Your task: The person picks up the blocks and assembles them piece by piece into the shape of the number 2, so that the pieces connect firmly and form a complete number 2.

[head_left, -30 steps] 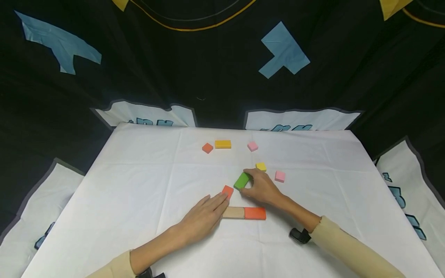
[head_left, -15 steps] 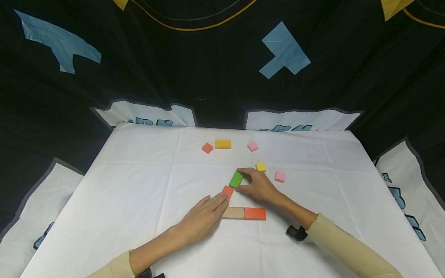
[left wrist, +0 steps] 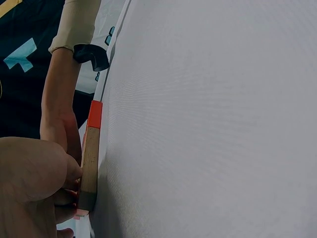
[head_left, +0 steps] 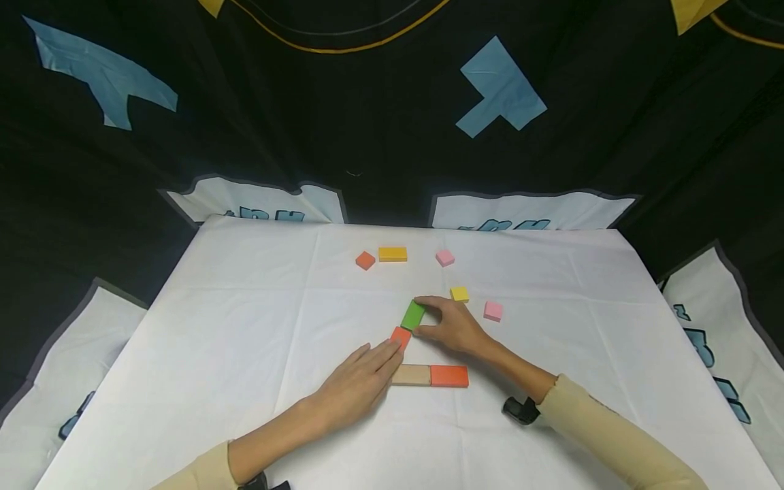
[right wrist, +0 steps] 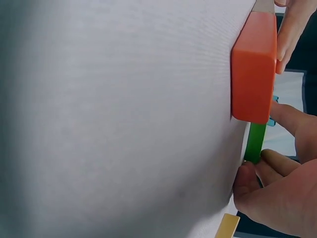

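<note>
My right hand [head_left: 450,325] pinches a green rectangular block [head_left: 413,315] between thumb and fingers. The block's lower end meets the upper end of an orange-red block [head_left: 401,336], and both slant the same way. My left hand [head_left: 361,380] lies with fairly straight fingers over that orange-red block, covering its lower part. Below the fingertips, a bare wood block [head_left: 412,375] and a second orange-red block [head_left: 450,376] lie end to end in a row. The wood block's left end is hidden under the left hand; the left wrist view shows this block [left wrist: 89,163] beside the thumb.
Farther back on the white table [head_left: 245,327] lie an orange cube [head_left: 365,260], a yellow-orange rectangular block [head_left: 393,254] and a pink block [head_left: 445,258]. Just beyond the right hand are a yellow cube [head_left: 459,295] and another pink block [head_left: 493,311]. A black curtain [head_left: 380,136] hangs behind.
My right hand has slid the green block leftward and slightly up, bringing its end against the slanted orange-red block. My left hand has stayed where it was.
</note>
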A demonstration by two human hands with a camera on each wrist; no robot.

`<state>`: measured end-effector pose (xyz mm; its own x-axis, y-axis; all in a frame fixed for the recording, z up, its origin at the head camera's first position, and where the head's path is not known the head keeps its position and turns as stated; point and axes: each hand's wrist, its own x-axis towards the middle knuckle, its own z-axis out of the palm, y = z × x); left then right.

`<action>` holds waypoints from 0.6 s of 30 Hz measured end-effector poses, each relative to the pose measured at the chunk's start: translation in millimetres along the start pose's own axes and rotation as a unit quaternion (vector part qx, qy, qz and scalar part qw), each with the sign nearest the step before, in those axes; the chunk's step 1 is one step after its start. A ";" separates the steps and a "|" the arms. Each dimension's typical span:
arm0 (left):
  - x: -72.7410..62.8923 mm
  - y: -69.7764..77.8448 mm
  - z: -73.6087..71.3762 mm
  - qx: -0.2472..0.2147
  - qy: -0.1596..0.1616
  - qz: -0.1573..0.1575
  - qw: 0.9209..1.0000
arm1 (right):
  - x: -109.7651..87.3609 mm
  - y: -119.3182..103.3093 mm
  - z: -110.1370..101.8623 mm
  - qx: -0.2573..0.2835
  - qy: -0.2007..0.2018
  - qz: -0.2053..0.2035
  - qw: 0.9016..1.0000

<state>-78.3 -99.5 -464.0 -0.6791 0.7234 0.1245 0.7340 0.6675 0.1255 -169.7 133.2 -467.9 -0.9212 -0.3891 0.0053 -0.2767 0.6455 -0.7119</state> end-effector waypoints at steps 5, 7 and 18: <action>0.6 -0.3 -0.5 0.003 -0.002 -0.001 1.000 | 1.7 0.1 0.1 0.002 -0.003 -0.008 1.000; 0.8 -0.4 -0.5 0.004 -0.002 -0.002 1.000 | 2.3 0.7 0.3 0.003 -0.006 -0.009 1.000; 0.8 -0.4 0.8 0.002 0.007 0.001 1.000 | 2.6 -1.1 -1.2 -0.001 -0.023 0.001 1.000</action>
<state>-79.2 -99.1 -464.8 -0.6777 0.7222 0.1382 0.7353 0.6667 0.1218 -172.1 132.3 -466.3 -0.9082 -0.4175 -0.0287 -0.2755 0.6481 -0.7100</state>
